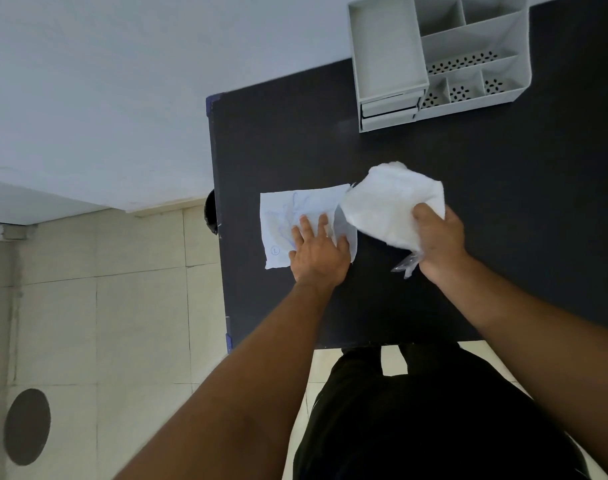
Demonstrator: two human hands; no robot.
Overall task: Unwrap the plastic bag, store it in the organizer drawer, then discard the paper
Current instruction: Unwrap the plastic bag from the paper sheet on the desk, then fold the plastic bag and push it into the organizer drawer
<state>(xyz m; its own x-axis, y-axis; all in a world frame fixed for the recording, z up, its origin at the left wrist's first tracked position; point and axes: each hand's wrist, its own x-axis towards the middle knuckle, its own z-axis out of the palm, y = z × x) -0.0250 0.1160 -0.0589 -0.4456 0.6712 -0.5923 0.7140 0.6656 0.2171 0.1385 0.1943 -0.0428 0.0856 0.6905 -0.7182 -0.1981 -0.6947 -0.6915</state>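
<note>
Our left hand [318, 252] lies flat, fingers spread, pressing the paper [295, 223] onto the desk [503, 220]. Our right hand [439, 242] is closed around a white wad [389, 206], and the clear bag [407, 266] pokes out under its wrist. The organizer [441, 57] sits well beyond both hands; its compartments look empty and its drawers seem closed.

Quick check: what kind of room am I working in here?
Probably a plain office or workroom: a black desk carries a grey desktop organizer with drawers, beside a bare pale wall and a tiled floor.
</note>
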